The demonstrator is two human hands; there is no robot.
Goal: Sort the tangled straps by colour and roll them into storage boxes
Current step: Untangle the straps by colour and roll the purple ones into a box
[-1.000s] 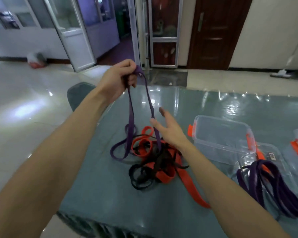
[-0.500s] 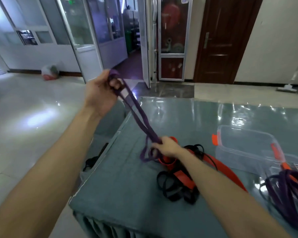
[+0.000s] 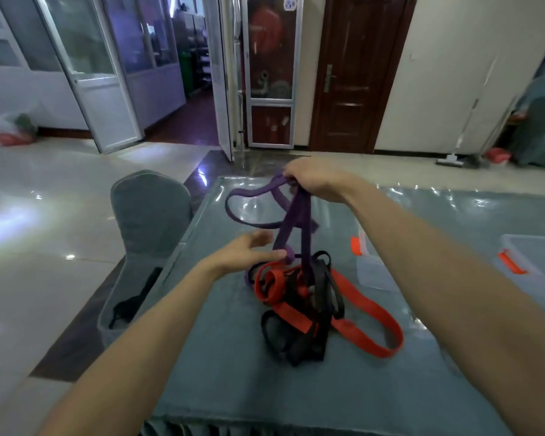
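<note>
A tangle of straps lies in the middle of the grey-green table (image 3: 221,366): a red strap (image 3: 361,314) looping out to the right, black straps (image 3: 296,344) and a purple strap (image 3: 291,215). My right hand (image 3: 313,180) grips the upper end of the purple strap and holds it above the pile, with one loop hanging off to the left. The strap's lower part still runs into the tangle. My left hand (image 3: 249,251) is lower, its fingers straight, and the fingertips touch the purple strap just above the pile.
Two clear storage boxes with orange latches stand on the right, one (image 3: 373,272) partly behind my right forearm, the other (image 3: 537,256) at the frame edge. A grey-covered chair (image 3: 151,212) stands at the table's left edge with a black strap (image 3: 132,305) on its seat.
My left hand let go of the purple strap's raised end and dropped to the pile. My right hand took the strap and lifted it. The view shifted left, hiding the boxed purple straps.
</note>
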